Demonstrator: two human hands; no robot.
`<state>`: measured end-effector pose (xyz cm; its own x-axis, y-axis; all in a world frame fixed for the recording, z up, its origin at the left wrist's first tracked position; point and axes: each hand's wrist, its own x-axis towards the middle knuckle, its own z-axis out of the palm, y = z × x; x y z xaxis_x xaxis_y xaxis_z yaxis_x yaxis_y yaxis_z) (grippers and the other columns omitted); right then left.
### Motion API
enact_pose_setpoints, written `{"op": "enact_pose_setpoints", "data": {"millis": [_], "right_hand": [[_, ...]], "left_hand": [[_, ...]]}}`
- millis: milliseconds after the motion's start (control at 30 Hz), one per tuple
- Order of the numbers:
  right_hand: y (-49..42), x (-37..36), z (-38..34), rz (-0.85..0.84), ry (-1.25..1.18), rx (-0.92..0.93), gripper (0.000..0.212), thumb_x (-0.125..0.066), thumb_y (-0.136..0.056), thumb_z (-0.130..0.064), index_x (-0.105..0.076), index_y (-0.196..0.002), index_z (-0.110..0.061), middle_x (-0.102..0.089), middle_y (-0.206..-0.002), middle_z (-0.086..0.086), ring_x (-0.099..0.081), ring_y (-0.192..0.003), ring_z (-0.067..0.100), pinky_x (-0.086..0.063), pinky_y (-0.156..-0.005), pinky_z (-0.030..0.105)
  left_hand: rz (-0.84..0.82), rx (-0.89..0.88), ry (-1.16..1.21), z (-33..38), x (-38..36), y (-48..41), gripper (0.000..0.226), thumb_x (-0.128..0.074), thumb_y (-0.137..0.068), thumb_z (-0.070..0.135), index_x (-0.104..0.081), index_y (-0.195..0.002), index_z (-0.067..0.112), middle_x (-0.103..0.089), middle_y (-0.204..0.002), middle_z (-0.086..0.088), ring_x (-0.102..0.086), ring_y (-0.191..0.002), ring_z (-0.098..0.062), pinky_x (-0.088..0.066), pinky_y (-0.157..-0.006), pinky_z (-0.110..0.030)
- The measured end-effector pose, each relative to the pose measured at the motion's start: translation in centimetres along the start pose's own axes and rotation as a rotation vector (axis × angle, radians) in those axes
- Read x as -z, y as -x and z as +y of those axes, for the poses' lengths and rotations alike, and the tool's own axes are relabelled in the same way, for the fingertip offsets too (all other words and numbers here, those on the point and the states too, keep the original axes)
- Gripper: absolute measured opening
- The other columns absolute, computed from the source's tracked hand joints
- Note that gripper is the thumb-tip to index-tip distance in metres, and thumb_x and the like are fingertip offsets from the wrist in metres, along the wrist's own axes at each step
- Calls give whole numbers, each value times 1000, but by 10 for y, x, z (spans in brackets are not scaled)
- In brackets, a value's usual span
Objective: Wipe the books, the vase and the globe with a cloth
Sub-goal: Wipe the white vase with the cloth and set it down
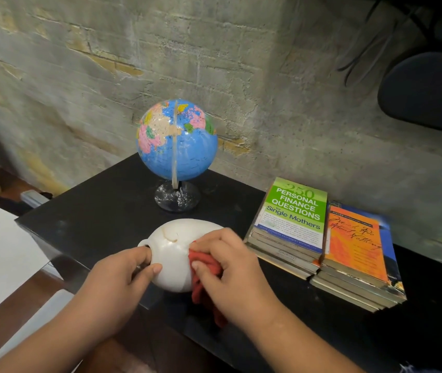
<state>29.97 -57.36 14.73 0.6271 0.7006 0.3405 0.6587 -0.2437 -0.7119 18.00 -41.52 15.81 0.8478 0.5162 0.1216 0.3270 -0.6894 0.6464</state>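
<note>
The vase lies on its side by the tabletop's front edge, neck pointing left. The left hand grips that neck with curled fingers. The right hand clutches the cloth against the vase's right flank.

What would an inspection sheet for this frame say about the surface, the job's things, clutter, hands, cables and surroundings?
Surface: black glossy tabletop, with pale specks.
Job's things: white ceramic vase, tipped over, with a brown crack-like mark; red cloth against its side; blue globe upright on a dark stand behind it; paperback books in two stacks to the right.
Clutter: nothing seen.
Hands: left hand grips the vase at its neck; right hand holds the cloth on the vase.
Cables: dark strands hang at upper right, too blurred to identify.
Surroundings: grey brick wall; dark blue chair at upper right.
</note>
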Motion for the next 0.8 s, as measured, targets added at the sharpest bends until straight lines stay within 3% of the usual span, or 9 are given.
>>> {"op": "enact_pose_setpoints", "data": {"millis": [100, 300, 533, 700, 800], "right_hand": [[-4, 6, 7, 96, 42, -105, 16, -64, -87, -21, -69, -101, -26, -51, -107, -19, -54, -104, 1, -47, -96, 28], [9, -7, -16, -71, 167, 192, 24, -60, -87, -25, -66, -110, -22, -51, -113, -15, -53, -108, 13, -49, -92, 33], [3, 3, 11, 188, 50, -91, 20, -66, -85, -22, -69, -104, -24, -47, -110, -19, -51, -107, -3, -44, -96, 20], [14, -6, -17, 16, 198, 218, 24, -62, -85, -23, -66, -109, -25, -45, -115, -16, -56, -105, 13, -52, -85, 30], [3, 2, -17, 66, 159, 166, 21, -65, -84, -21, -69, -105, -23, -48, -110, -17, -55, -105, 10, -51, -89, 32]], "left_hand": [[18, -27, -5, 2, -1, 1, 24, -65, -88, 22, -57, -71, 7, -57, -62, -4, -53, -64, -19, -43, -60, -32], [33, -91, -59, 2, -4, 0, 23, -66, -87, 24, -57, -71, 10, -53, -61, -2, -49, -60, -14, -34, -54, -22], [71, -76, -22, 5, -6, -2, 27, -63, -89, 26, -55, -71, 8, -51, -61, -4, -49, -61, -17, -35, -55, -25], [66, -154, -33, 10, -10, -3, 22, -63, -88, 22, -56, -71, 11, -49, -62, -1, -47, -64, -17, -36, -58, -23], [52, -210, -34, 14, -12, -3, 25, -57, -86, 32, -57, -70, 13, -49, -62, 1, -48, -72, -14, -36, -57, -22]]}}
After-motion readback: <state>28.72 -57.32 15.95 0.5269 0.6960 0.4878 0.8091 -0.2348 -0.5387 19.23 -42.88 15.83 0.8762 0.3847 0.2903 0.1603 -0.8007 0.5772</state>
